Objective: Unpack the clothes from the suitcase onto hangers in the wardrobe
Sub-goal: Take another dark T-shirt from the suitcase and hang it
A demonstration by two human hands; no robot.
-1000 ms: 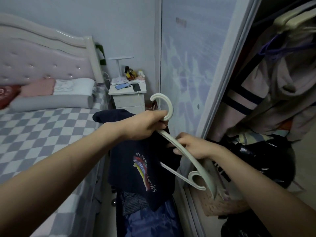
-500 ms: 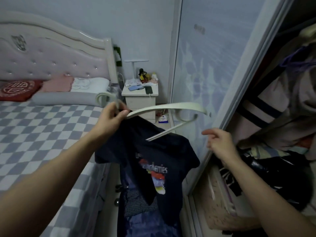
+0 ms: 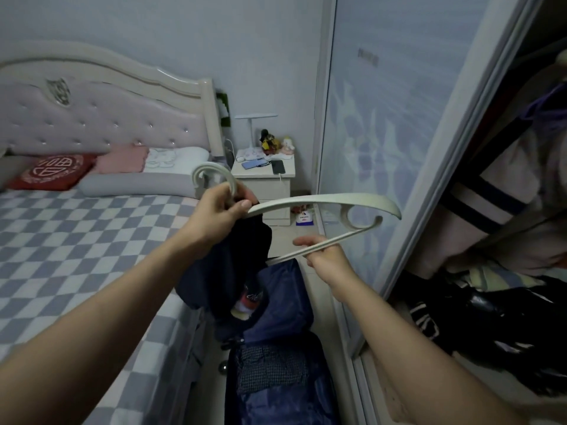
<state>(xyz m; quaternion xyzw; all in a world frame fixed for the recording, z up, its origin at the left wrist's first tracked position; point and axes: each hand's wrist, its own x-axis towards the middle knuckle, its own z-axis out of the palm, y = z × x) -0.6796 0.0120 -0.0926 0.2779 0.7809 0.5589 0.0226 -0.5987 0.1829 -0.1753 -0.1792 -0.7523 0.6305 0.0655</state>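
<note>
Proceeding from the left of the scene, the bed (image 3: 76, 240) with its checked cover ran alongside the work area and carried none of the task's clothing. The left hand (image 3: 219, 214) was curled round the neck of the pale hanger (image 3: 322, 201), just below its hook, and the same grip appeared to pinch the dark T-shirt (image 3: 228, 271), which hung bunched beneath the fist; this hold was judged to keep garment and hanger together while the shirt was being fitted. Only one shoulder seemed engaged, the other arm of the hanger standing bare. Below, the suitcase (image 3: 276, 378) lay open on the floor between the bed and the wardrobe, with checked cloth inside, so unpacking was judged incomplete. The right hand (image 3: 322, 254) gripped the hanger's lower bar, evidently steadying the frame level. Beyond it, the wardrobe door (image 3: 399, 118) stood slid aside, exposing hung garments (image 3: 503, 216) at far right, where the shirt was presumably destined.
</note>
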